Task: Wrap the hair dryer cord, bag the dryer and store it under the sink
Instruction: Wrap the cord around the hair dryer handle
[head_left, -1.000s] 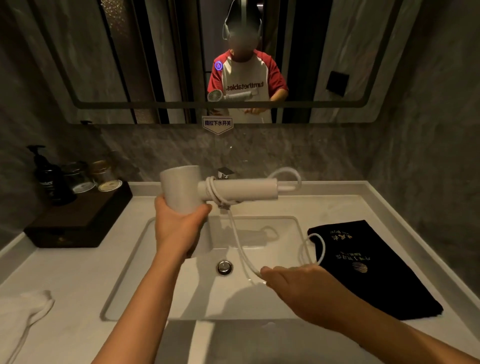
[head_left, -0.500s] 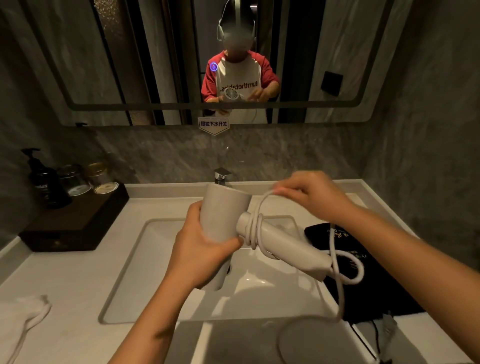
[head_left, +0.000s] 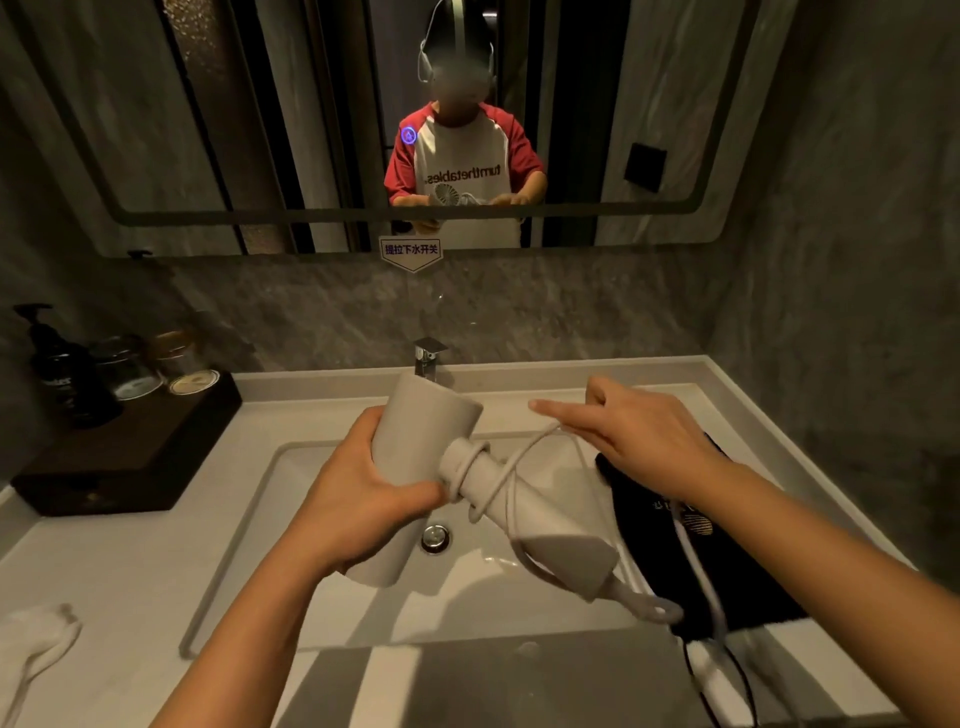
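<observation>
Dim bathroom w/ grey stone walls; white tabletop (head_left: 104, 561) around a sunken sink (head_left: 322, 587), mirror (head_left: 208, 130) above. Tag under mirror (head_left: 411, 250) reads "提拉下水开关"; mirrored shirt text reversed, approx "turnthetables". Black bag (head_left: 727, 582) lies flat right of sink, gold print too blurred to read. Left hand (head_left: 358, 504) is clamped round the hair dryer (head_left: 415, 457) barrel, held over the sink, handle pointing down-right. Cord (head_left: 519, 462) coils at the handle base. Vs 0.5 s ago: right hand (head_left: 644, 431) has dropped lower, fingers loosely spread, cord prob. hooked under them; one more diagonal turn lies across the handle.
</observation>
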